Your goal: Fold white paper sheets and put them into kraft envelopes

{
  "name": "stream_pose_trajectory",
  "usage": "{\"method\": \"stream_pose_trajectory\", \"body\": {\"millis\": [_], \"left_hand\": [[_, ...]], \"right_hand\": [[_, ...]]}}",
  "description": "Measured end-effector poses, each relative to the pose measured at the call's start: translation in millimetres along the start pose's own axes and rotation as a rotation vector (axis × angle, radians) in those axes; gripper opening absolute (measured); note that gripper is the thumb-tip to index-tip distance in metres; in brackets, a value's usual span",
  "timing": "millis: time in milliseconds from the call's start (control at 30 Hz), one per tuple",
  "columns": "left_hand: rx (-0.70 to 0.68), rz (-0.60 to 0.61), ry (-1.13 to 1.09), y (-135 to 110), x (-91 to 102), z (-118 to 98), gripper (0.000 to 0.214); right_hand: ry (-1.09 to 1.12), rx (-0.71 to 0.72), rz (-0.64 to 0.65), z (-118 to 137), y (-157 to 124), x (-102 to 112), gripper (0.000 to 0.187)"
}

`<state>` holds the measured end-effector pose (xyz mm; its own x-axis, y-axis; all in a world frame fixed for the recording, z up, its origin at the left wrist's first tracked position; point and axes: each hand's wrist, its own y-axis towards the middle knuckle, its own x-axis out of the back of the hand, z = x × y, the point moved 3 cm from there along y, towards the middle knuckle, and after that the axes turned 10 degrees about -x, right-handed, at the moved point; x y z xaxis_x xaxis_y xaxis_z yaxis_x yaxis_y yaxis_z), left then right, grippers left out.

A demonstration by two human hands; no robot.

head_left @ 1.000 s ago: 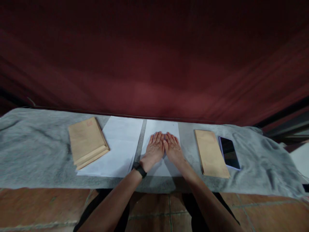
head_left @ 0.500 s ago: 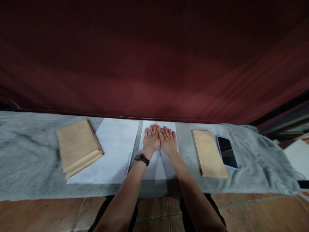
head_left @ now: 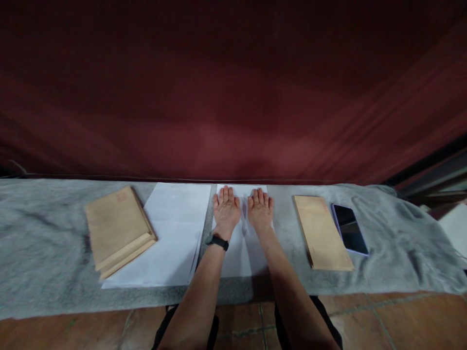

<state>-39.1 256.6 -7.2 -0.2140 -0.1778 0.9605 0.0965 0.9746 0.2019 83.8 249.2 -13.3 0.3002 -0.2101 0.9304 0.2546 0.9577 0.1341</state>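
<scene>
A deep red backdrop (head_left: pixel 226 97), wall or hanging I can't tell, rises behind a long surface draped in soft grey cloth (head_left: pixel 47 248); below is a tiled floor (head_left: pixel 91 333). A person faces it, both bare hands on a white sheet of paper (head_left: pixel 235 260) lying straight in front of them. The left hand (head_left: pixel 226 210), with a dark wristband (head_left: pixel 218 241), is flat, palm down, fingers outstretched; the right hand (head_left: pixel 260 210) mirrors it, a small gap between them. Neither grips anything. A faint line runs down the sheet between them, crease or shadow.

To the person's left are more white sheets (head_left: pixel 175 243), partly under a stack of brown envelopes (head_left: pixel 118 221). To the right lie another brown envelope pile (head_left: pixel 323 233) and a phone (head_left: pixel 350 228).

The paper should be light and limp, quick to slide or crease; I'd lift it gently by opposite edges, near the corners.
</scene>
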Motion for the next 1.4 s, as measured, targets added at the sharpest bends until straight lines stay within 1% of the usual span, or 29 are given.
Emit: {"method": "stream_pose_trajectory", "body": {"millis": [33, 100, 167, 233, 300, 400, 567, 667, 833, 1033, 1167, 1267, 1333, 1400], "left_hand": [[0.011, 0.009, 0.006, 0.3, 1.0, -0.4, 0.056], [0.005, 0.032, 0.012, 0.8, 2.5, -2.1, 0.056], [-0.047, 0.064, 0.004, 1.4, 2.5, -5.0, 0.055], [-0.095, 0.093, -0.002, 1.7, 1.2, -7.1, 0.054], [-0.081, 0.100, 0.006, 1.9, -0.4, -6.8, 0.054], [-0.026, 0.075, 0.018, 2.2, -1.9, -4.0, 0.056], [0.028, 0.020, 0.012, 1.4, -2.6, 2.2, 0.057], [0.048, -0.003, 0.015, -0.5, -2.8, 5.2, 0.058], [0.063, -0.043, 0.031, -7.0, -2.3, 8.5, 0.059], [0.021, -0.075, 0.040, -16.7, 0.6, 14.6, 0.059], [-0.001, -0.046, 0.059, -22.6, 6.7, 18.1, 0.059], [-0.030, -0.050, 0.057, -31.7, 14.8, 11.0, 0.059], [-0.108, -0.069, 0.046, -42.9, 19.3, -0.9, 0.058], [-0.208, -0.045, 0.035, -58.2, 19.8, -14.9, 0.056]], "right_hand": [[0.003, 0.009, 0.001, 0.8, 1.7, 0.0, 0.058], [0.011, 0.078, 0.026, 4.6, 4.0, -0.8, 0.056], [0.014, 0.159, 0.067, 9.4, 4.7, -2.6, 0.054], [0.003, 0.192, 0.093, 12.5, 4.6, -4.8, 0.053], [-0.016, 0.165, 0.079, 12.8, 4.6, -6.8, 0.054], [-0.035, 0.125, 0.019, 10.0, 4.5, -10.0, 0.056], [-0.053, 0.068, -0.103, -0.5, 4.7, -13.1, 0.060], [-0.067, 0.061, -0.140, -7.2, 4.9, -12.4, 0.061], [-0.075, 0.060, -0.167, -20.2, 4.0, -8.7, 0.062], [-0.101, 0.065, -0.167, -37.3, 1.1, -2.5, 0.063], [-0.090, 0.045, -0.168, -44.0, -3.3, 6.1, 0.062], [-0.053, 0.074, -0.163, -39.1, -15.3, 13.8, 0.061], [-0.011, 0.152, -0.134, -30.8, -29.9, 16.9, 0.059], [0.038, 0.232, -0.085, -22.8, -48.6, 17.3, 0.057]]}}
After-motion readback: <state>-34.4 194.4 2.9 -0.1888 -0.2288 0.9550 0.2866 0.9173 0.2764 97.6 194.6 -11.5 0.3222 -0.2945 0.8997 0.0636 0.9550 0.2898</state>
